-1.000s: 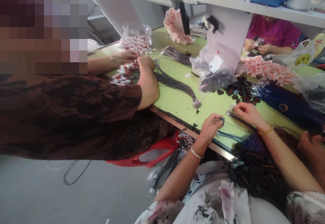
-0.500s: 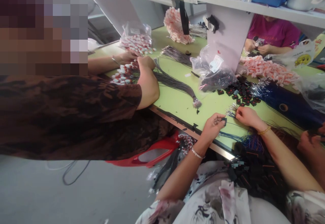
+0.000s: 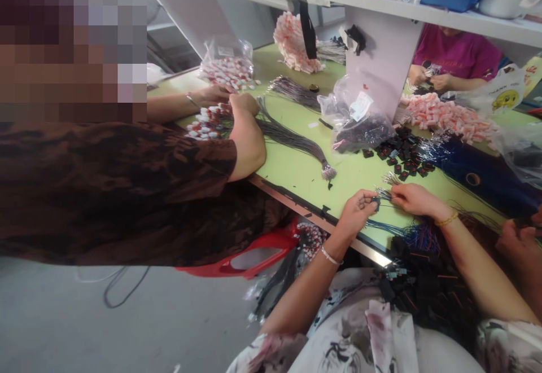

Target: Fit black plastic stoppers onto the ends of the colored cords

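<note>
My left hand [image 3: 359, 210] is closed, its thumb and fingers pinching a small black connector housing [image 3: 376, 203]. Just to the right, my right hand [image 3: 409, 198] has its fingers pressed together on a thin wire with a metal end [image 3: 382, 193], close to the housing. Whether the wire's tip is inside the housing is too small to tell. Beyond the right fingers lies a bunch of silver wire terminals [image 3: 390, 178]. Blue wires [image 3: 387, 227] run along the table edge below both hands. More black housings [image 3: 409, 153] are heaped on the green table [image 3: 292, 167] behind.
On the left, a co-worker's arm [image 3: 249, 141] reaches over wires with white-and-red connectors [image 3: 209, 122]. A grey wire bundle [image 3: 296, 136] lies mid-table, near a clear plastic bag [image 3: 359, 119]. Another person [image 3: 459, 57] works across the table. A shelf [image 3: 381, 9] overhangs it.
My right hand has shifted slightly left, bringing the wire end closer to the black housing. The left hand has barely moved, tilting the housing a little.
</note>
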### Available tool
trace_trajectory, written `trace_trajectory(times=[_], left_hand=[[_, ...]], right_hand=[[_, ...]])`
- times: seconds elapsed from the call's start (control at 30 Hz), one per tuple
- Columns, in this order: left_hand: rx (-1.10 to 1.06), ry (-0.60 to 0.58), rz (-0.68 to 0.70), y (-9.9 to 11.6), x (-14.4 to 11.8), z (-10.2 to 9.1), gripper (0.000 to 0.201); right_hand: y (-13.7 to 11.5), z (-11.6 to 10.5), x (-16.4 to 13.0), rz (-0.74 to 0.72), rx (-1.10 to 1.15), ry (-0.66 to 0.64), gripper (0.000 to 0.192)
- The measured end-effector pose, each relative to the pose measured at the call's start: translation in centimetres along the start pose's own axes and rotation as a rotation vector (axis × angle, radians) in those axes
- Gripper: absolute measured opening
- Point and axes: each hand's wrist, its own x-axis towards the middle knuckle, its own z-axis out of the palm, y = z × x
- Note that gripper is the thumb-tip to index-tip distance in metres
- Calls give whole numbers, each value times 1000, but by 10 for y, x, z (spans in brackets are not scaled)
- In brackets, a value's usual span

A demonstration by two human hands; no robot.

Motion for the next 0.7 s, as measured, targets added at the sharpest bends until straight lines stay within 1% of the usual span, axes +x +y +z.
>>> trace_trajectory(times=[0.07, 0.17, 0.23, 0.3, 0.4, 0.5, 0.6, 0.7], left_hand=[[-9, -5, -9, -1, 0, 0, 28], [-37, -12, -33, -4, 0, 0, 29], [-70, -2, -51, -5, 0, 1, 29], [-113, 25, -67, -5, 0, 2, 29], [-201, 56, -85, -4, 0, 5, 28], [-307, 49, -94, -3, 0, 7, 25], [-390, 26, -109, -4, 1, 8, 24], [-448, 10, -124, -7, 2, 7, 24]], right_hand=[[0, 0, -1, -6, -3, -13, 14], [2, 1, -1, -13, 36, 19, 12], [1, 1, -1, -23, 140, 64, 9], [-2, 2, 1, -23, 289, 123, 8], [-10, 3, 4, -13, 503, 211, 11], [-21, 3, 7, -14, 645, 252, 15], [-27, 3, 8, -20, 700, 263, 15], [-29, 4, 6, 0, 704, 260, 12]])
